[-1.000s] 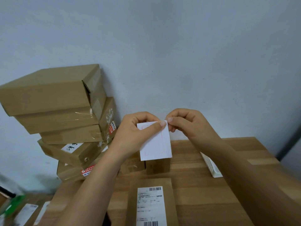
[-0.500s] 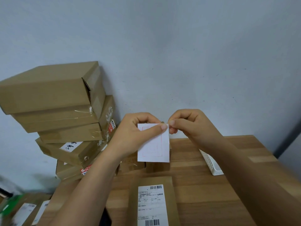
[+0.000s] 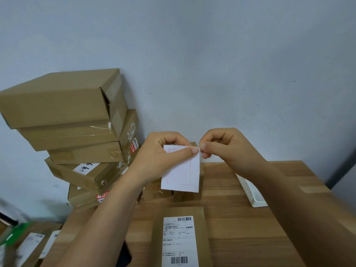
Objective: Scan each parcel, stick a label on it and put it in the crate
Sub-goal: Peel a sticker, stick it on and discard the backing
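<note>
Parcels of brown cardboard are stacked crookedly at the left of a wooden counter, against a plain pale wall. A flat parcel, already bearing a printed barcode sheet, lies at centre, nearest the viewer. A white perforated basket sits to the right. Above the flat parcel, both hands hold up a small white label. The left hand pinches its top edge and the right hand pinches its top right corner, probably to peel the backing. The label looks thin, light and floppy, and is best held by its edges.
</note>
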